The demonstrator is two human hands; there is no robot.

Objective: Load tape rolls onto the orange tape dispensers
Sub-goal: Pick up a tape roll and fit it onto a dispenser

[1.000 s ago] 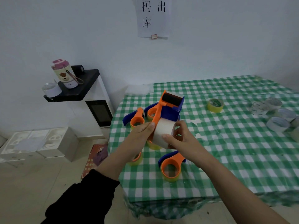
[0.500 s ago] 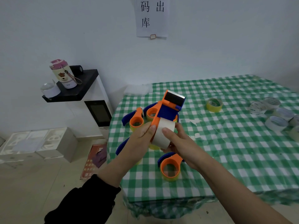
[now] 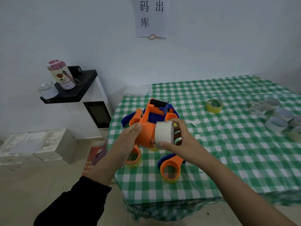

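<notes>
My left hand (image 3: 130,136) grips an orange and blue tape dispenser (image 3: 149,121) above the table's left end, its black roller pointing away from me. My right hand (image 3: 180,141) holds a white tape roll (image 3: 163,133) by thumb and fingers, pressed against the right side of the dispenser's orange hub. Below and behind lie other orange dispensers carrying yellowish tape: one (image 3: 170,170) near the front edge, one (image 3: 133,158) under my left wrist, and others (image 3: 134,118) at the back.
The table has a green checked cloth (image 3: 228,152). A yellow tape roll (image 3: 214,105) lies mid-table, and several clear and white rolls (image 3: 275,123) sit at the right edge. On the left stand a white cabinet with a black shelf (image 3: 73,92) and white boxes (image 3: 32,145) on the floor.
The dispenser has turned so its orange side faces me and sits lower. The white roll has slid from the front of the dispenser to its right side.
</notes>
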